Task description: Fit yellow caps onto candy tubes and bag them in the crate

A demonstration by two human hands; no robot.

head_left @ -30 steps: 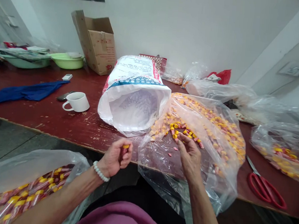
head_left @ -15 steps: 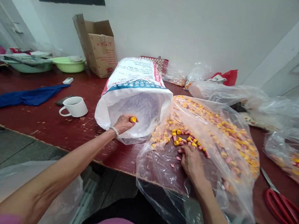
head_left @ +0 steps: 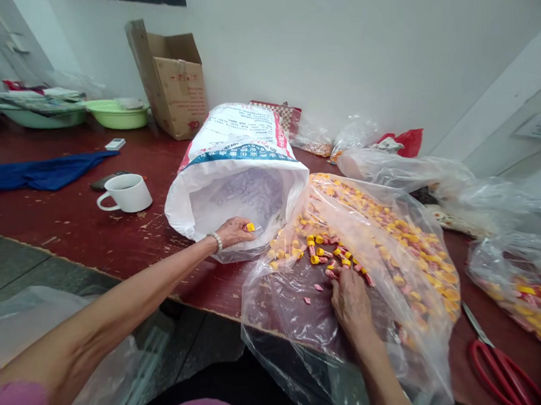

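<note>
The left hand now sits at the mouth of the white sack, lower on its lip than half a second ago and far from the lap where it was a second ago. Its fingers stay pinched together on a yellow-capped piece, held just inside the sack's opening, not yet let go. The right hand has barely shifted: it rests palm down on the clear bag right of the sack, fingertips touching the loose red and yellow pieces; I cannot tell whether it grips any. So one piece has travelled to the sack while the other hand stays in the pile.
</note>
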